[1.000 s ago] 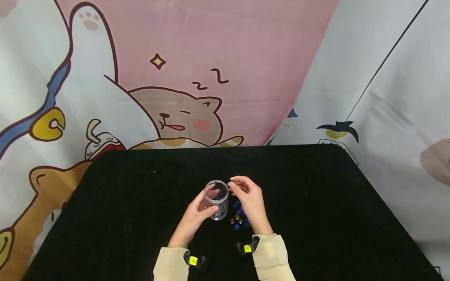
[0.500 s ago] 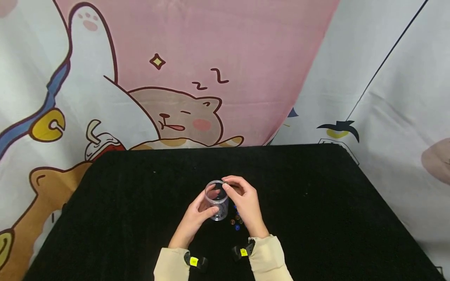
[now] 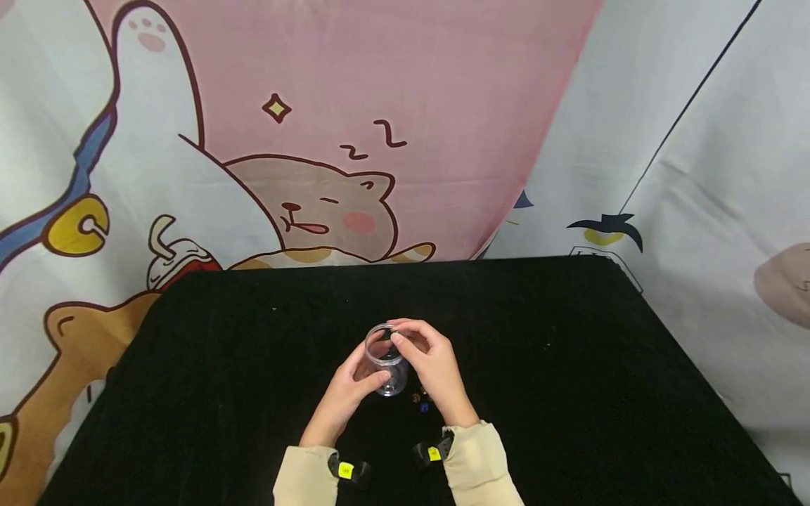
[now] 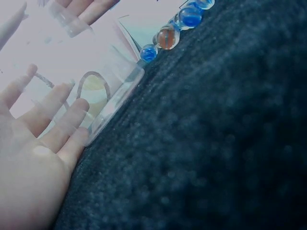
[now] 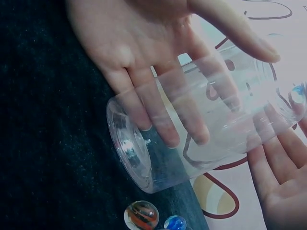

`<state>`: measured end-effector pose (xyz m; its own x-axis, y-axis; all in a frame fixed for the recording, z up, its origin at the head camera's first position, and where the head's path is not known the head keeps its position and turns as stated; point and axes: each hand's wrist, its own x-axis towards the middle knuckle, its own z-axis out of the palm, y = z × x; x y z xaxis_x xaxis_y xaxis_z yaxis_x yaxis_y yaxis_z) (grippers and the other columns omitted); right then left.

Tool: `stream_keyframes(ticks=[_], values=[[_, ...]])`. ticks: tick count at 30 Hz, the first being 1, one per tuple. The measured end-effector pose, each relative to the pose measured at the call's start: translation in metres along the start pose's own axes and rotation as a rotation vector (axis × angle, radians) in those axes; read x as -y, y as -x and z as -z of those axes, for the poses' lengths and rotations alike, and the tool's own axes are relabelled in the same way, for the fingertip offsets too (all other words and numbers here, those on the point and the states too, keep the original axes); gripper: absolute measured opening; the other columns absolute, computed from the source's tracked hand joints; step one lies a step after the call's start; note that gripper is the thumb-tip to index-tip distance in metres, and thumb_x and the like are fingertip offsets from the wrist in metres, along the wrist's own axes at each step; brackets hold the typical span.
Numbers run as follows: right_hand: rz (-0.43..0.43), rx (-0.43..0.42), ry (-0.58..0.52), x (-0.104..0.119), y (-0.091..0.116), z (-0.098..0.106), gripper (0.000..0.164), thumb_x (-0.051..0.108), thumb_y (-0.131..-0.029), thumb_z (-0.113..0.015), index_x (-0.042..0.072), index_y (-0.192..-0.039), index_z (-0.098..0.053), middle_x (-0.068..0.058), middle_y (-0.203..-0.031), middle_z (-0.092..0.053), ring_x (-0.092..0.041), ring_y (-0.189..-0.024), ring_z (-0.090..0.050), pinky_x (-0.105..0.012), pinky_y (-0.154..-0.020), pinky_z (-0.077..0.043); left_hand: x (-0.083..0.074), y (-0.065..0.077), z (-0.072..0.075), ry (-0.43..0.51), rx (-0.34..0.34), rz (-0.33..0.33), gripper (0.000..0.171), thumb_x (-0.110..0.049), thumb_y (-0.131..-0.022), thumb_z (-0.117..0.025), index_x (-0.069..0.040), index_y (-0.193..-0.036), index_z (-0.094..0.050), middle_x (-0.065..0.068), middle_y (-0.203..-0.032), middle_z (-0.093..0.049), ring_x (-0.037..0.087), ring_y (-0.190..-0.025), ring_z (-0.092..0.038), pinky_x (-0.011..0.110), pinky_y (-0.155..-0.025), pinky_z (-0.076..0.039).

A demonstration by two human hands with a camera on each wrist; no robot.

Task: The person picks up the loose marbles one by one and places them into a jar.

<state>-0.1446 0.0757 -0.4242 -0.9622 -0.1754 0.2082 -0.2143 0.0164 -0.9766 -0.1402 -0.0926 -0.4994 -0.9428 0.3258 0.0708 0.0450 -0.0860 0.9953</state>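
My left hand (image 3: 346,393) grips a clear plastic jar (image 3: 395,376), thumb in front and fingers behind its wall. The jar stands upright on the black cloth, mouth up and without a lid. At its rim is my right hand (image 3: 436,362), thumb and index finger together over the mouth. A blue-and-clear marble (image 5: 298,93) shows at the mouth by these fingertips, partly cut off by the right wrist view's edge. Loose marbles lie beside the jar, among them an orange-streaked marble (image 5: 141,215) and a blue marble (image 5: 175,223). My right hand hides others in the head view.
A black cloth (image 3: 569,393) covers the table. Behind it hangs a cartoon-printed curtain (image 3: 481,105). Several marbles form a loose row next to the jar's base in the left wrist view, including a blue marble (image 4: 190,17).
My right hand has moved left from beside the jar to over its mouth, its pinched fingertips now at the rim. The left hand and jar keep their place. The head view has shifted slightly.
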Motion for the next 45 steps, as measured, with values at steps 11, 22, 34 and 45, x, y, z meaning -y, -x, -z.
stream_keyframes(ticks=[11, 22, 34, 45], values=[[-0.002, 0.009, 0.009, -0.008, -0.001, 0.002, 0.024, 0.024, -0.087, -0.058, 0.008, -0.104, -0.060, -0.005, -0.112, -0.058, -0.027, -0.106, -0.054, -0.031, -0.090, -0.043, -0.019, 0.005, -0.004, 0.007, 0.018, 0.015, 0.057, -0.013, -0.088, -0.055, -0.019, -0.139, -0.030, 0.012, -0.136, -0.038, 0.028, -0.126, -0.033, 0.048, -0.099, -0.029], [-0.028, 0.010, 0.030, -0.028, -0.004, 0.005, 0.027, 0.037, -0.083, -0.060, 0.019, -0.103, -0.061, 0.005, -0.111, -0.058, -0.013, -0.105, -0.055, -0.030, -0.091, -0.042, -0.025, 0.009, -0.006, -0.019, 0.020, 0.016, 0.057, -0.019, -0.088, -0.057, -0.021, -0.138, -0.031, 0.012, -0.136, -0.038, 0.024, -0.127, -0.034, 0.047, -0.100, -0.029], [-0.039, 0.012, 0.031, -0.030, -0.005, 0.005, 0.025, 0.038, -0.084, -0.059, 0.021, -0.103, -0.060, 0.005, -0.112, -0.058, -0.015, -0.105, -0.054, -0.033, -0.091, -0.042, -0.013, 0.004, -0.003, 0.003, 0.016, 0.017, 0.056, -0.017, -0.088, -0.057, -0.022, -0.138, -0.031, 0.008, -0.136, -0.039, 0.021, -0.126, -0.034, 0.047, -0.100, -0.028], [-0.044, 0.014, 0.036, -0.028, -0.005, 0.006, 0.028, 0.039, -0.084, -0.059, 0.020, -0.104, -0.060, 0.005, -0.111, -0.058, -0.012, -0.104, -0.055, -0.033, -0.090, -0.043, 0.001, 0.001, 0.001, -0.020, 0.010, 0.015, 0.056, -0.024, -0.087, -0.058, -0.029, -0.137, -0.032, 0.002, -0.135, -0.041, 0.018, -0.127, -0.033, 0.048, -0.100, -0.027]])
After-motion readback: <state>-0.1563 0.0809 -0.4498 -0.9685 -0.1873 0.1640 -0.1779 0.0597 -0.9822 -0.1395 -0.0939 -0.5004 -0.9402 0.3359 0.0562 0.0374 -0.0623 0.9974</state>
